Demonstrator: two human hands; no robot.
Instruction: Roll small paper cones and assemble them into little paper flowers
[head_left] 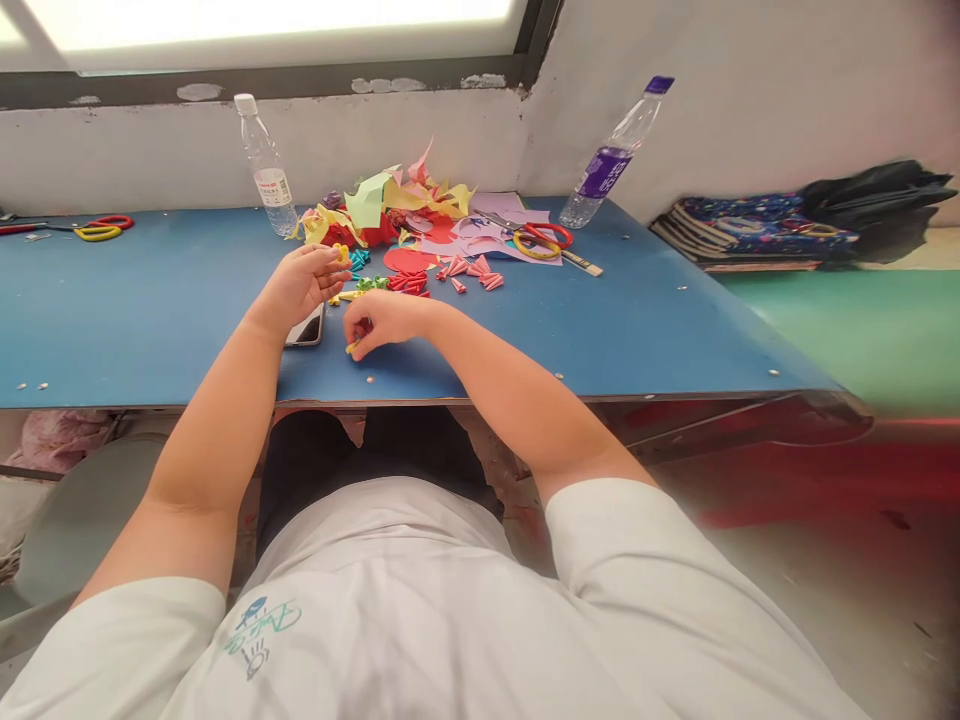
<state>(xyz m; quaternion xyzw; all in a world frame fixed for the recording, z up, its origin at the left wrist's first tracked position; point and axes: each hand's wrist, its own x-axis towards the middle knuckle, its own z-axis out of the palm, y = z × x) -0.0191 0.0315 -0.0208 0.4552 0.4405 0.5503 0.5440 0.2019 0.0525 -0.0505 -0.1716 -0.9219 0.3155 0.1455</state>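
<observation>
My left hand [306, 283] is raised over the phone [307, 330], its fingers closed around a small yellow paper piece [343, 253]. Low over the blue table, my right hand [382, 322] pinches another small yellow paper piece [352, 347] between thumb and finger. Just beyond the hands lie small rolled paper cones in groups: red cones [409, 283], pink cones [491, 275], green cones [373, 284] and blue cones [359, 260]. A few yellow ones are partly hidden by my right hand. A red paper disc [409, 260] lies behind the cones.
A heap of coloured paper scraps [367, 205] is at the back. Red-and-yellow scissors [544, 238] rest beside it, and another pair of scissors [101, 230] lies at left. A clear bottle [268, 175] and a purple-labelled bottle [607, 165] stand on the blue table [637, 330].
</observation>
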